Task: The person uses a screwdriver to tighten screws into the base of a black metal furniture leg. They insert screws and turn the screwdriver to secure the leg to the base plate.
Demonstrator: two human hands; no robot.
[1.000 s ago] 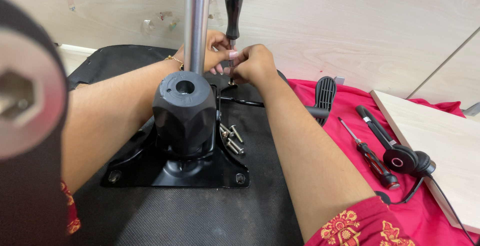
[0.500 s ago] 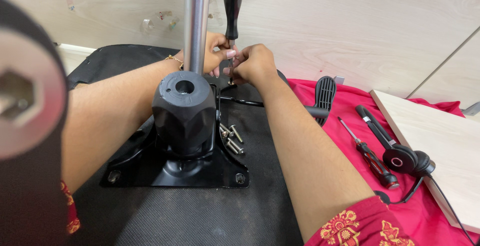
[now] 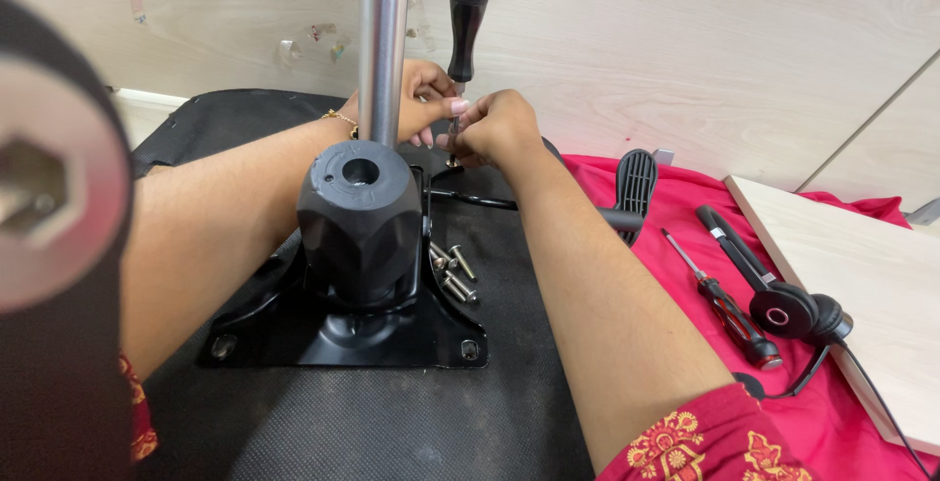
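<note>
**Both hands pinched at the foot of an upright screwdriver**

The left hand (image 3: 416, 99) and the right hand (image 3: 494, 126) meet fingertip to fingertip at the far edge of a black chair mechanism plate (image 3: 343, 329). Between them stands a screwdriver (image 3: 468, 1), upright, its black handle rising above the knuckles and its thin shaft running down into the pinch of the fingers. Both hands are curled closed around that lower shaft; what the tip sits on is hidden by the fingers. The left wrist carries a thin gold bracelet (image 3: 341, 120).

Just left of the left hand a polished metal column (image 3: 384, 45) rises out of view. Nearer the person than both hands, between the forearms, a black faceted hub (image 3: 360, 216) with a round hole in its top stands on the plate. A few loose screws (image 3: 452, 270) lie on the plate just beside the hub, under the right forearm.

To the right of the right arm, on a red cloth (image 3: 832, 412), lie a black ribbed lever (image 3: 634, 182), a second screwdriver (image 3: 725, 300) with a red-and-black handle, and a black headset (image 3: 783, 305), close to a pale wooden board (image 3: 862, 285).
</note>
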